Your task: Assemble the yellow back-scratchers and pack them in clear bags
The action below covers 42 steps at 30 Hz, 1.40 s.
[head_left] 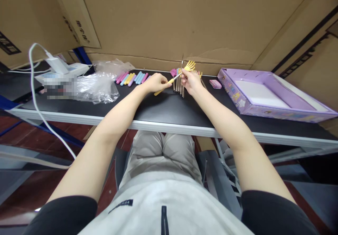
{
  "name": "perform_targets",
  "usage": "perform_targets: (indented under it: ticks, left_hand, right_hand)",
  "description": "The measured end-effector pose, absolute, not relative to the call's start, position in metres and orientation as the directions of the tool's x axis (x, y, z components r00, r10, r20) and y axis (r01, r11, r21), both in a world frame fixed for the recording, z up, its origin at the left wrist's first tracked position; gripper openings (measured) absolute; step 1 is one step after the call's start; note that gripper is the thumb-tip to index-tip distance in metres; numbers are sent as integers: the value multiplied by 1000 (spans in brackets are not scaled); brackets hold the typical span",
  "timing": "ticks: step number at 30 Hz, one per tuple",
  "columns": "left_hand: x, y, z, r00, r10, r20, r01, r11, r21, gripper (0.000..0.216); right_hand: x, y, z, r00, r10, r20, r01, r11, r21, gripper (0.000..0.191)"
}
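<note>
A back scratcher with a yellow handle (159, 92) and a metal rod slants across between my two hands. My left hand (155, 83) is closed on the yellow handle. The fingers of my right hand (191, 81) pinch the rod near a yellow hand-shaped head (189, 65), which appears to be its upper end. Beneath and beside my right hand lie several metal rods (178, 87) in a row, with coloured hand-shaped heads such as a magenta one (173, 72). Several loose handles in pink, blue, yellow and purple (132, 79) lie left of my left hand.
A purple open box (243, 105) stands on the right of the black table (171, 110), beside a small stack of pink cards (215, 84). Clear plastic bags (101, 83) and a white power strip with a plugged-in charger (58, 65) are on the left. Cardboard (158, 20) walls the back.
</note>
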<state>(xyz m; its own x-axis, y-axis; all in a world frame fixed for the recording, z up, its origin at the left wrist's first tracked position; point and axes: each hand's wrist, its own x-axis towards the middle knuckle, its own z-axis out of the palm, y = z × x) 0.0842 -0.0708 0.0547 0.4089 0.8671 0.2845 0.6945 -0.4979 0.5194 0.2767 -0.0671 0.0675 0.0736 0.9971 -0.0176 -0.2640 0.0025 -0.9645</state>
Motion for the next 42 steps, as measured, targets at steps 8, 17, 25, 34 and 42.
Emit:
perform_targets:
  ticks: [8,17,25,34,42]
  left_hand:
    - [88,-71,53,402,845,353,693,-533,486,41]
    - [86,-55,39,235,919,317,795,-369,482,38]
    - [92,-48,29,158,947,280,876,-265,403,38]
    - [98,-53,29,123,957,263,867,-232,440,35]
    - [99,-57,32,148,956,252,899,-237,369,39]
  right_hand:
    - [278,-70,68,70,998,-10,-206,5,-979,38]
    - [278,-74,67,53,998,-25,-121,-19,-993,26]
    - [275,-75,67,55,998,28,-24,29,-999,33]
    - [274,-59,44,-119,951,284,280,307,-910,30]
    - [282,-48,29,-388,814,432,664,573,-481,19]
